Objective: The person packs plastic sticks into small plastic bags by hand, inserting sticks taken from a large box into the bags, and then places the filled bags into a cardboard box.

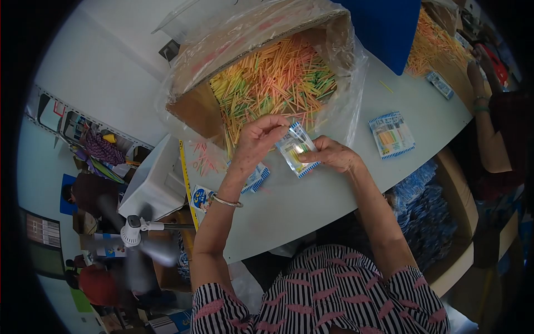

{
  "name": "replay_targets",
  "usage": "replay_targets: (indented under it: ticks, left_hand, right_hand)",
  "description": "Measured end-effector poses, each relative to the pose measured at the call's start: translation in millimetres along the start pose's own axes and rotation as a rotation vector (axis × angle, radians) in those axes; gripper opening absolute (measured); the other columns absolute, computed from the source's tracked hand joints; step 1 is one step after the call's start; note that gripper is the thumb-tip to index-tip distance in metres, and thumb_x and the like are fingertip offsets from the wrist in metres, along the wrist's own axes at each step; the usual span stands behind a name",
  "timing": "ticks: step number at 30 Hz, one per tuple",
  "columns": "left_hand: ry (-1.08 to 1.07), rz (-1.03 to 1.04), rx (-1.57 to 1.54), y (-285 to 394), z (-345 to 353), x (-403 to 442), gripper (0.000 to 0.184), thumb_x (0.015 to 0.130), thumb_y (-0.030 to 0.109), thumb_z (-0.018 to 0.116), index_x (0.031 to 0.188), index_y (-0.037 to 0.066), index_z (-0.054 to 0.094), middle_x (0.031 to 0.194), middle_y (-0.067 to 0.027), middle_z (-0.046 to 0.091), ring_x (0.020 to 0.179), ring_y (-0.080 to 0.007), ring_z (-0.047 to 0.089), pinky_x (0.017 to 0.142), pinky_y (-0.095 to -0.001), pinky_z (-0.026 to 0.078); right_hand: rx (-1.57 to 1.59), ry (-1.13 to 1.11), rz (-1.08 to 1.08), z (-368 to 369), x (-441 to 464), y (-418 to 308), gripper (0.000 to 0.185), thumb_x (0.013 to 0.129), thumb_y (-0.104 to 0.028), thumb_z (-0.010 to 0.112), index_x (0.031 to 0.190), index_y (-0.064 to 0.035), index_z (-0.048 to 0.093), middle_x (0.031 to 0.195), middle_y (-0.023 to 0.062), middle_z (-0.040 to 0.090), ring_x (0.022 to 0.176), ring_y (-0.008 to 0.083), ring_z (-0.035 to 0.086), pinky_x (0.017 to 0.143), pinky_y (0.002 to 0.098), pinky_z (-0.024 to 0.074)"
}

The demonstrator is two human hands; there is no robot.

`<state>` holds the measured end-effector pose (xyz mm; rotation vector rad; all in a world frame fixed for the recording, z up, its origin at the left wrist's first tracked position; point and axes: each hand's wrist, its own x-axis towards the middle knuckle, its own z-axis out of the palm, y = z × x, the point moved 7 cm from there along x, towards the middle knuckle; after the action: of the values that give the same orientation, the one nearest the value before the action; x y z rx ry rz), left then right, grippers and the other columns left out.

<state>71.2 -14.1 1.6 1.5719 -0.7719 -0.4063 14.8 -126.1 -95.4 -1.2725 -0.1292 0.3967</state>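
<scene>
Over the table my right hand [335,155] grips a small clear packet [293,158] with blue striped ends, thumb across its front. Some yellow-green sticks show through its window. My left hand [257,140] is closed in a pinch at the packet's upper end; its fingertips are partly hidden. Just beyond both hands, a cardboard box [194,111] lined with clear plastic holds a heap of thin yellow, orange, pink and green sticks [272,78]. Beneath my left forearm lie more blue-and-white packets [257,178].
A filled packet [392,135] lies on the table [289,214] to the right. Loose pink sticks [204,160] are at the left. A carton of blue packets [425,211] stands below the right edge. A small fan [132,231] is at lower left. A co-worker's arm [489,133] is at far right.
</scene>
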Motion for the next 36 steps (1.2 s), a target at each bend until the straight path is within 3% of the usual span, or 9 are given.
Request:
replay_targets:
  ticks: [9, 13, 15, 18, 20, 22, 24, 32, 36]
  left_hand:
    - [-0.185, 0.074, 0.241, -8.9, 29.5, -2.0, 0.019, 0.089, 0.013, 0.057, 0.098, -0.002, 0.062, 0.104, -0.0028, 0.056, 0.098, -0.0097, 0.050, 0.086, -0.0230, 0.040]
    - [-0.033, -0.096, 0.041, 13.0, 7.0, -10.2, 0.024, 0.090, 0.016, 0.056, 0.110, 0.002, 0.057, 0.104, -0.0006, 0.057, 0.097, -0.0086, 0.051, 0.084, -0.0243, 0.040]
    - [0.004, -0.055, 0.206, 6.6, -21.6, -20.5, 0.024, 0.087, 0.016, 0.059, 0.107, 0.002, 0.056, 0.098, -0.0027, 0.058, 0.089, -0.0123, 0.053, 0.078, -0.0263, 0.042]
    - [0.029, 0.058, 0.651, -12.8, -68.0, -46.9, 0.031, 0.079, 0.017, 0.065, 0.105, 0.003, 0.056, 0.095, -0.0082, 0.058, 0.083, -0.0222, 0.055, 0.073, -0.0327, 0.044]
    - [0.015, 0.119, 0.922, -27.0, -75.0, -66.3, 0.038, 0.075, 0.018, 0.069, 0.106, 0.003, 0.055, 0.096, -0.0116, 0.058, 0.084, -0.0284, 0.055, 0.075, -0.0371, 0.044]
    - [-0.002, -0.135, 1.114, -53.8, -83.4, -80.9, 0.054, 0.069, 0.024, 0.073, 0.114, 0.002, 0.051, 0.110, -0.0175, 0.054, 0.100, -0.0338, 0.048, 0.087, -0.0389, 0.039]
    - [0.057, -0.119, 1.093, -60.5, -86.7, -84.2, 0.057, 0.067, 0.024, 0.073, 0.115, 0.003, 0.051, 0.112, -0.0172, 0.053, 0.102, -0.0346, 0.047, 0.087, -0.0402, 0.039]
    - [0.287, -0.061, 1.032, -82.9, -111.4, -84.1, 0.044, 0.069, 0.016, 0.070, 0.109, 0.004, 0.056, 0.096, -0.0162, 0.057, 0.095, -0.0320, 0.050, 0.082, -0.0373, 0.041]
    - [0.406, 0.050, 1.106, -54.7, -103.7, -83.4, 0.030, 0.073, 0.010, 0.067, 0.101, 0.000, 0.059, 0.093, -0.0136, 0.059, 0.087, -0.0274, 0.054, 0.078, -0.0328, 0.044]
  right_hand:
    - [0.074, 0.129, -0.069, 3.3, -16.7, -18.9, 0.023, 0.081, -0.025, 0.069, 0.084, -0.0026, 0.068, 0.074, -0.0028, 0.061, 0.067, 0.0043, 0.051, 0.060, 0.0214, 0.0413]
    - [-0.468, 0.452, -0.016, -43.1, -61.6, -40.2, 0.026, 0.086, -0.029, 0.061, 0.090, -0.0033, 0.065, 0.074, -0.0021, 0.057, 0.064, 0.0060, 0.048, 0.056, 0.0232, 0.0387]
    - [-0.549, 0.657, -0.251, -64.8, -103.0, -67.6, 0.030, 0.087, -0.030, 0.060, 0.095, -0.0017, 0.062, 0.082, 0.0028, 0.058, 0.065, 0.0077, 0.050, 0.056, 0.0223, 0.0390]
    - [-0.480, 0.952, -0.227, -115.8, -139.2, -50.6, 0.034, 0.086, -0.031, 0.059, 0.102, -0.0003, 0.059, 0.100, 0.0078, 0.058, 0.083, 0.0149, 0.055, 0.072, 0.0277, 0.0418]
    - [-1.157, 1.077, -0.157, -130.5, -151.2, -52.6, 0.040, 0.084, -0.030, 0.060, 0.111, -0.0014, 0.054, 0.118, 0.0096, 0.052, 0.108, 0.0239, 0.048, 0.092, 0.0381, 0.0335]
    - [-1.233, 1.086, -0.197, -146.2, -143.8, -34.7, 0.042, 0.083, -0.029, 0.060, 0.114, -0.0024, 0.053, 0.123, 0.0090, 0.049, 0.114, 0.0264, 0.042, 0.095, 0.0414, 0.0278]
    - [-1.306, 1.098, -0.233, -147.9, -140.9, -30.0, 0.044, 0.082, -0.029, 0.060, 0.117, -0.0034, 0.051, 0.127, 0.0085, 0.047, 0.119, 0.0288, 0.036, 0.099, 0.0447, 0.0221]
    - [-1.618, 1.307, -0.495, -51.8, -125.4, -75.4, 0.054, 0.073, -0.024, 0.070, 0.119, -0.0062, 0.048, 0.128, 0.0156, 0.043, 0.114, 0.0326, 0.040, 0.093, 0.0453, 0.0288]
    - [-1.375, 0.888, -0.707, 36.3, -70.6, -72.5, 0.054, 0.071, -0.021, 0.072, 0.117, -0.0054, 0.049, 0.125, 0.0132, 0.044, 0.111, 0.0319, 0.041, 0.089, 0.0444, 0.0314]
